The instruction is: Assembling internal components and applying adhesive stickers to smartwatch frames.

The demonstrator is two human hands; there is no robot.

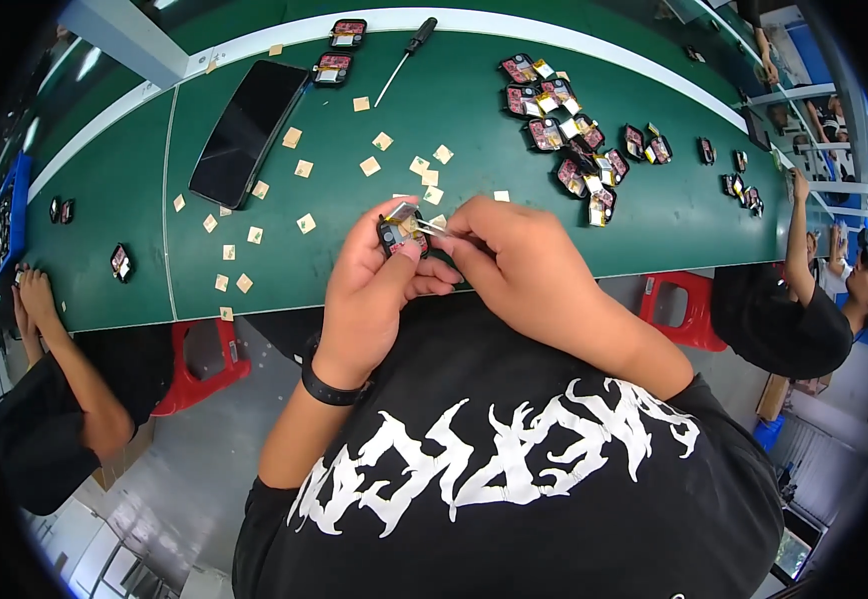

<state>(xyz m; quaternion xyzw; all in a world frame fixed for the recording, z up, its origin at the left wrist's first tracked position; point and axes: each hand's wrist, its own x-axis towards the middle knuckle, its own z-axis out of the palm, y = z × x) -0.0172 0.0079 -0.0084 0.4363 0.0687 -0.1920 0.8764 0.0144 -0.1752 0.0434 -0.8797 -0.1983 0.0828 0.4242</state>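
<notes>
My left hand is closed around a small opened black device casing, held up near the front edge of the green table. A silvery battery pouch stands tilted at the casing's upper side, and yellowish and red parts show inside. My right hand pinches metal tweezers, their tips reaching into the casing beside my left thumb. Whether the tips grip anything is too small to tell. Several small beige square pieces lie scattered on the table beyond and left of my hands.
Opened casings with batteries lie heaped to the right. Two more casings sit at the back, near a screwdriver and a black phone. Co-workers' arms reach the table on both sides. Red stools stand along its front.
</notes>
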